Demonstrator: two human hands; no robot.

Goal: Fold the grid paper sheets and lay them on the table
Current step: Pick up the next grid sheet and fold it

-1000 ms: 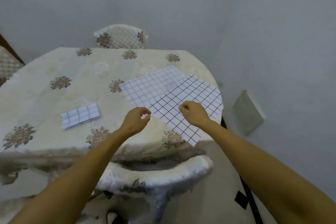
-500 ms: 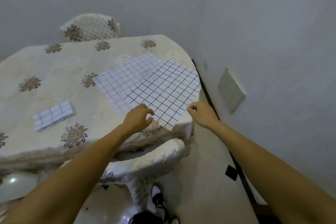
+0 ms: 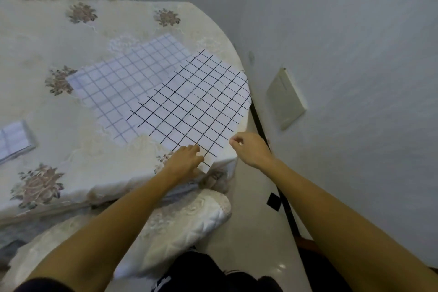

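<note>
Hands (image 3: 187,160) on flat black-gridded sheet (image 3: 194,104)

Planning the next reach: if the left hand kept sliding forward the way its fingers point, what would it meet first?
The left hand already rests at the near corner of the black-grid sheet, so it would run further onto that sheet. The blue-grid sheet probably lies left of that line.

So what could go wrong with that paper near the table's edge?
The black-grid sheet hangs a little past the table edge near the wall, so it might slide off. The left hand rests on its near corner while the right hand is beside it, seemingly not gripping, so a one-sided pull could crumple it. It overlaps the blue-grid sheet, which may get dragged along.
</note>
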